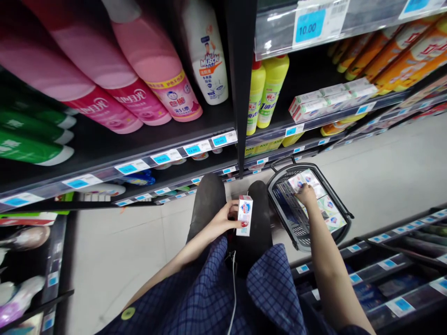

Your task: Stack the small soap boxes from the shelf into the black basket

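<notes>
In my left hand (228, 219) is a small white soap box (245, 211) with a blue and red shield logo, held upright over my knees between thumb and fingers. My right hand (306, 194) reaches down into a black shopping basket (296, 242) on the floor to the right. Its fingers are closed at the edge of a white soap box (296, 180) there. Several similar soap packs (331, 214), some with green print, lie along the basket's right side. The fingertips of my right hand are partly hidden.
Ahead, a shelf holds pink bottles (153, 70), a white Mr Muscle bottle (206, 56) and yellow bottles (270, 93). A row of soap boxes (331, 100) lies on the right shelf near orange bottles (412, 51). More shelving (387, 265) stands behind the basket; pale floor tiles (115, 251) lie left.
</notes>
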A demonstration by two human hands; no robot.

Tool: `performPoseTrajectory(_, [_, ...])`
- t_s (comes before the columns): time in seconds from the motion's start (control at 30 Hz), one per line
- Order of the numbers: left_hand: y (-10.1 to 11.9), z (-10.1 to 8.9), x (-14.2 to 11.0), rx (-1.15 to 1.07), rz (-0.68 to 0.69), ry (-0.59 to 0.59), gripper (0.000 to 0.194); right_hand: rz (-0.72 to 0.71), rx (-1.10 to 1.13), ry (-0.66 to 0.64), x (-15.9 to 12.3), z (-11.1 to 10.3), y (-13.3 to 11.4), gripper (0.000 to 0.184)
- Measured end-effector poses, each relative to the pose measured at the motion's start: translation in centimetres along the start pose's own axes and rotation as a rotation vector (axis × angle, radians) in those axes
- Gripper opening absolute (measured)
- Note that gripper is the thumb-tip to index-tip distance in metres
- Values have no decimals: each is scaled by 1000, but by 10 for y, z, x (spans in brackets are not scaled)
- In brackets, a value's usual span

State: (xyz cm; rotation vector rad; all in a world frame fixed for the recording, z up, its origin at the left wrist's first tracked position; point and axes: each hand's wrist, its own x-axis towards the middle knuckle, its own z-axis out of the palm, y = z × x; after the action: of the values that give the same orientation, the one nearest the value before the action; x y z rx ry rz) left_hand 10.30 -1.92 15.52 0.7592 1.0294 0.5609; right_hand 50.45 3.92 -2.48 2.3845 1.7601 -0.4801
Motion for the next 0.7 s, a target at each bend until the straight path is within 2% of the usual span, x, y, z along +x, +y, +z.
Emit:
performPoseTrajectory(0.1, [-2,1,1,0,2,-3,68,59,36,-32,-5,-12,-7,71])
performPoseTrajectory(0.2, [-3,2,2,4,39,-12,68,143,128,54,-17,-35,-16,79])
performPoseTrajectory(0.27, [-2,4,2,10,75,-9,71,157,306,191,-34,-55,-26,67])
performPoseTrajectory(0.33, [2,9,2,23,118,4,76,125,614,314,-63,-76,-43,53])
performPoseTrajectory(0.37, [6,13,1,40,139,8,79,77,801,322,-81,-86,-54,49])
performPoseTrajectory(0.4, [10,18,0,65,163,11,81,5,988,277,-101,-95,-68,48])
performPoseTrajectory(0.47, [22,30,-3,160,228,23,81,-210,1288,17,-144,-109,-97,51])
performPoseTrajectory(0.53, [35,44,-7,340,333,59,80,-355,1445,-227,-179,-115,-126,60])
performPoseTrajectory(0.6, [47,56,-14,573,452,116,79,-327,1566,-283,-201,-114,-147,67])
performPoseTrajectory(0.7, [59,70,-27,845,550,154,89,-143,1773,-245,-211,-103,-161,71])
